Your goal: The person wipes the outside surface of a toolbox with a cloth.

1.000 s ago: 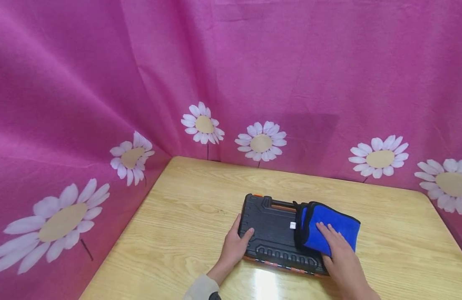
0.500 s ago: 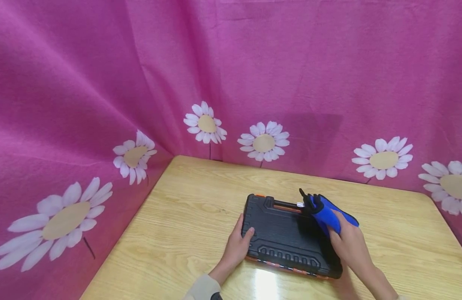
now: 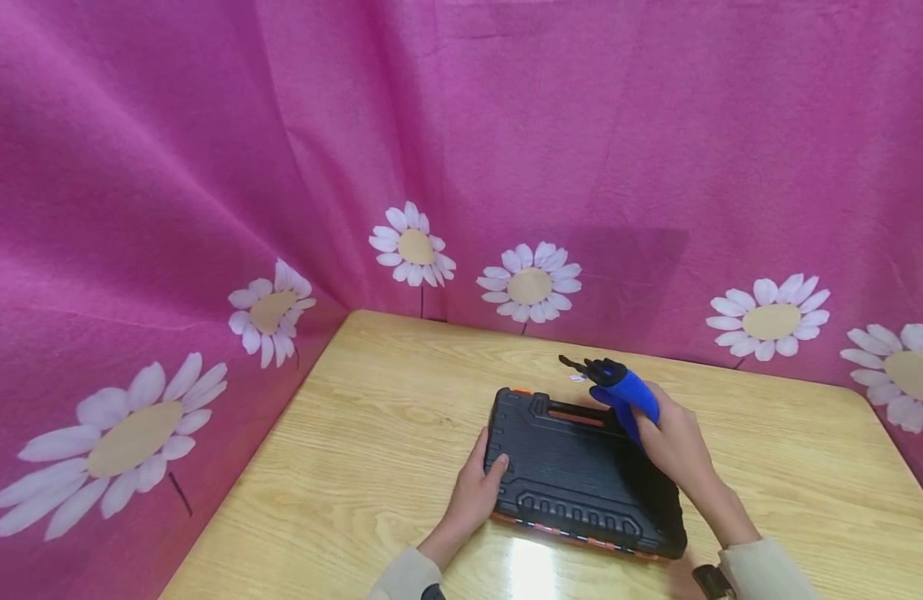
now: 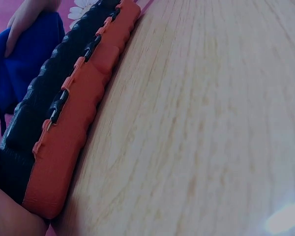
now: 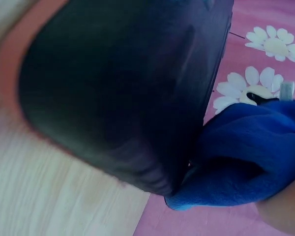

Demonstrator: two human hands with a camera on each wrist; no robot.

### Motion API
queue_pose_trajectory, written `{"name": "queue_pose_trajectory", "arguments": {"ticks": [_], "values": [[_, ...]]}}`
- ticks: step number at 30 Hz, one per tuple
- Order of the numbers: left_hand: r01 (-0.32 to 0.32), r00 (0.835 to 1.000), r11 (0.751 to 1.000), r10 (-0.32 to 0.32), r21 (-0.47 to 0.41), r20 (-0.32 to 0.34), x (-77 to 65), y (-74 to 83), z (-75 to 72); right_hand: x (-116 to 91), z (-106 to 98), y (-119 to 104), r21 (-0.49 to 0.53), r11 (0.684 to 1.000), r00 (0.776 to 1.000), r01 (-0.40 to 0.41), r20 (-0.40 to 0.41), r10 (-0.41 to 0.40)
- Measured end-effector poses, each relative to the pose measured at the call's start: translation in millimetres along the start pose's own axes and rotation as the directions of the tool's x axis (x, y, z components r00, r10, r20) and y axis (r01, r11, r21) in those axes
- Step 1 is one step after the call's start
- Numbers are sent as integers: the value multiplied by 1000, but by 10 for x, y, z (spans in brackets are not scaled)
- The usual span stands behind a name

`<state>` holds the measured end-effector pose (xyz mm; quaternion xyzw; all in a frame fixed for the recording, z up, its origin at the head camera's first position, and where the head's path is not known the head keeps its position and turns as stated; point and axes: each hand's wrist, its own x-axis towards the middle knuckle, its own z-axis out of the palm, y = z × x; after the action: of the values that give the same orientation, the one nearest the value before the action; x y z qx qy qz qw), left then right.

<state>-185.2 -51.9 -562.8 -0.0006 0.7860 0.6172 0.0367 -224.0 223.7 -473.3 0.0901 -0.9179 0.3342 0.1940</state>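
Observation:
A black tool case (image 3: pixel 566 467) with an orange lower half lies flat on the wooden table, its carrying handle toward the far side. My left hand (image 3: pixel 474 487) grips the case's left edge, thumb on top. In the left wrist view, the orange side (image 4: pixel 64 142) and black hinges show along the long edge. My right hand (image 3: pixel 677 437) holds a bunched blue cloth (image 3: pixel 641 396) with black trim over the case's far right part. Its black loop and white tag stick out leftward. In the right wrist view, the cloth (image 5: pixel 250 142) hangs folded beside the dark lid (image 5: pixel 113 88).
The wooden table (image 3: pixel 356 442) extends around the case on every side. A magenta curtain (image 3: pixel 581 125) printed with large white daisies borders its far and left edges. Light glares off the tabletop just in front of the case.
My right hand was flat on the spread cloth; it has gathered the cloth up and moved it left and farther back, uncovering the lid's right part. My left hand stays on the case.

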Motion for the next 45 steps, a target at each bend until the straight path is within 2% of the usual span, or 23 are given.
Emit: {"name": "queue_pose_trajectory", "arguments": {"ticks": [4, 14, 19, 26, 31, 37, 41, 45], "values": [[1, 1000, 1000, -1, 4, -1, -4, -7, -3, 69, 96, -20, 3, 1000, 998, 25, 63, -25], [-4, 1000, 1000, 4, 20, 0, -8, -26, -6, 205, 339, -123, 38, 999, 986, 15, 168, -21], [2, 1000, 1000, -3, 16, 3, 1, -26, 3, 287, 448, -136, 65, 998, 973, 22, 230, -36], [-17, 999, 999, 19, 51, -43, -20, -19, 3, 413, 584, -167, 145, 988, 936, 54, 337, -100], [-6, 998, 998, 10, 66, -59, -34, -7, 22, 457, 686, -196, 169, 984, 895, 60, 428, -128], [-4, 997, 997, 9, 71, -72, -20, 8, 31, 529, 738, -276, 142, 989, 851, 51, 513, -118], [11, 996, 998, -5, 68, -87, -8, 10, 23, 594, 742, -331, 124, 990, 810, 69, 572, -129], [-13, 997, 998, 17, 61, -77, -4, -3, 16, 644, 748, -341, 96, 993, 785, 73, 608, -117]]}}
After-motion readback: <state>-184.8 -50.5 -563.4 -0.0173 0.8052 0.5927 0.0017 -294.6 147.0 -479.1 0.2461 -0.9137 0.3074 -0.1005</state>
